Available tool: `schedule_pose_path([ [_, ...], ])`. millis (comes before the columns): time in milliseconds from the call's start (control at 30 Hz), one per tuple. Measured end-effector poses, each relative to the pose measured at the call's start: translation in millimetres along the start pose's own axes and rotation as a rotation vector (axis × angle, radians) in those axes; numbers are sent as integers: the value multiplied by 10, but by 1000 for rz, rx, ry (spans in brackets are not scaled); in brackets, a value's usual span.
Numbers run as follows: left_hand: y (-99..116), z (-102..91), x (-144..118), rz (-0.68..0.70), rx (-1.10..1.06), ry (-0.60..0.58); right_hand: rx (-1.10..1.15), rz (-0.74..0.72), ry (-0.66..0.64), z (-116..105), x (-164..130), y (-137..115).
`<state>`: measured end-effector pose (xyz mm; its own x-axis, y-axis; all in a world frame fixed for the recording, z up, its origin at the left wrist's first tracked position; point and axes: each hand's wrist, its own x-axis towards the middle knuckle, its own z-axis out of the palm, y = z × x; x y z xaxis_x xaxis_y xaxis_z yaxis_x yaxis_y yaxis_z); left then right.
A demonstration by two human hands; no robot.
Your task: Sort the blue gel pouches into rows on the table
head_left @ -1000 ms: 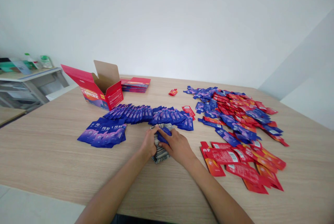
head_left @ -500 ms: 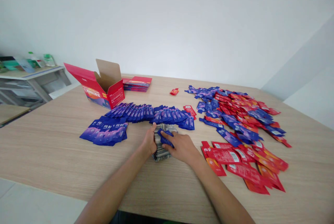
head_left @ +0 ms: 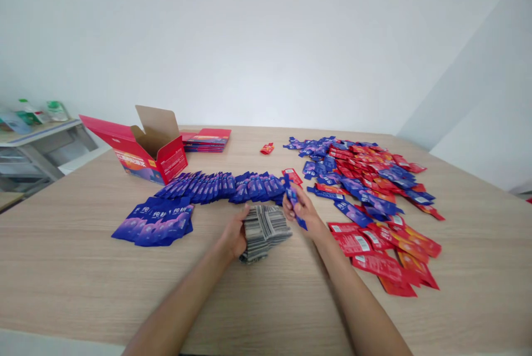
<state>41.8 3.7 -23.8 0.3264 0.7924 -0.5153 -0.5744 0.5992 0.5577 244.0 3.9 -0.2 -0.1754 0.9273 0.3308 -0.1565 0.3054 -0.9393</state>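
Observation:
My left hand [head_left: 236, 237] grips the left side of a folded grey striped cloth [head_left: 266, 231] near the front of the table. To the right of the cloth, my right hand [head_left: 305, 213] is raised with a blue sachet [head_left: 294, 201] held upright in its fingers. Just beyond the cloth lies a long row of overlapping blue sachets [head_left: 216, 185]. A fanned group of blue sachets [head_left: 155, 222] rests to the left of my left hand. On my right hand's other side are loose red sachets [head_left: 378, 262].
An open red carton [head_left: 160, 154] stands at the back left, beside a stack of flat red cartons [head_left: 208, 139]. A mixed heap of red and blue sachets [head_left: 366, 170] spreads over the right. One red sachet [head_left: 267, 148] lies alone near the wall. A side table [head_left: 37, 134] holds bottles.
My right hand has lifted the blue sachet off the cloth and moved it right, turning it upright. My left hand still holds the cloth. The view has shifted slightly.

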Motion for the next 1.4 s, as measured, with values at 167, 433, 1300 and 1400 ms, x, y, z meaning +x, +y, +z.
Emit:
schedule_pose_path([
  [167, -293, -30, -11, 92, 340, -189, 448, 114, 167, 90, 37, -43],
  [433, -285, -88, 66, 626, 722, -160, 395, 252, 110, 105, 13, 70],
  [1300, -265, -67, 102, 581, 501, -187, 111, 156, 402, 343, 61, 486],
  [1400, -252, -32, 70, 585, 454, -180, 120, 160, 403, 360, 53, 485],
])
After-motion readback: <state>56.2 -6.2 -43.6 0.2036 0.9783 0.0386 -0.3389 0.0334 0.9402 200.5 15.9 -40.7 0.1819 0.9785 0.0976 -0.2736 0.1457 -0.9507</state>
